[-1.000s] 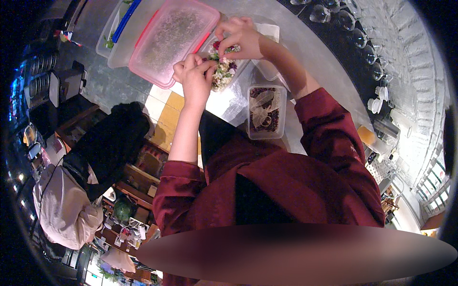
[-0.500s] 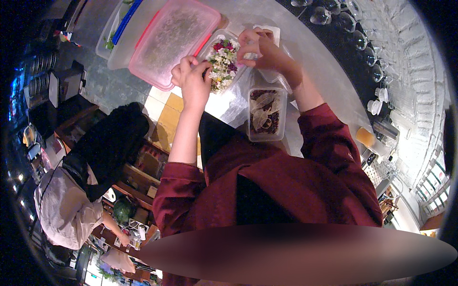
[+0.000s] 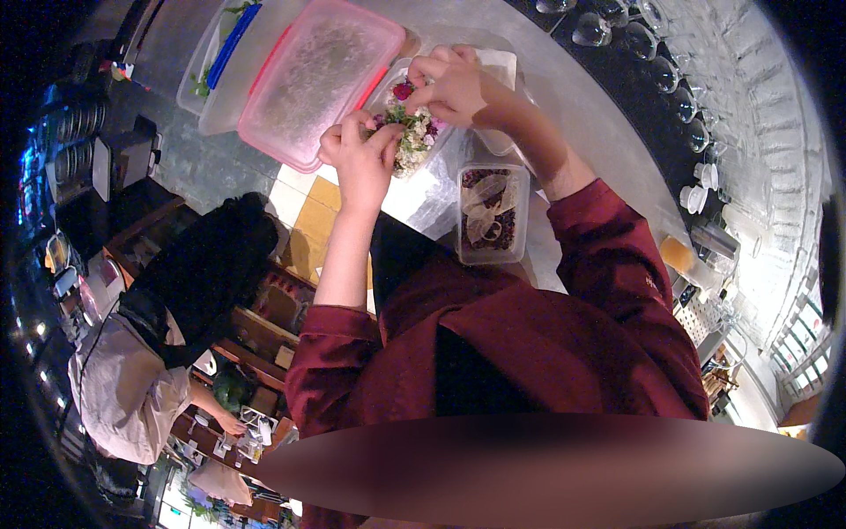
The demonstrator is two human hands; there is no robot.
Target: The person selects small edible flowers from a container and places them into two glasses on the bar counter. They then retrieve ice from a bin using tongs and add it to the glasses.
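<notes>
A clear plastic container (image 3: pixel 438 145) holds small mixed flowers (image 3: pixel 412 152), white, purple and dark red with green bits. My left hand (image 3: pixel 359 167) is at its left side, thumb and fingers bent together on flowers at the edge. From the right my right hand (image 3: pixel 456 93) reaches over the same flowers, its fingers closed in a pinch among them. What exactly lies between the fingertips is small and partly hidden. Nearer to me stands a clear tub (image 3: pixel 492 214) of dark reddish dried bits with pale dried leaves on top.
A pink-rimmed lidded box (image 3: pixel 322 84) lies left of the flowers, beside a blue-edged tub (image 3: pixel 233 44) with greens. Upturned glasses (image 3: pixel 639 40) line the dark mat at right. A co-worker in a light shirt (image 3: pixel 132 379) bends over a counter at lower left.
My right hand has moved left and down over the flowers. My left hand has shifted slightly toward them, and the flowers between the hands look stirred. The co-worker's arm moved slightly.
</notes>
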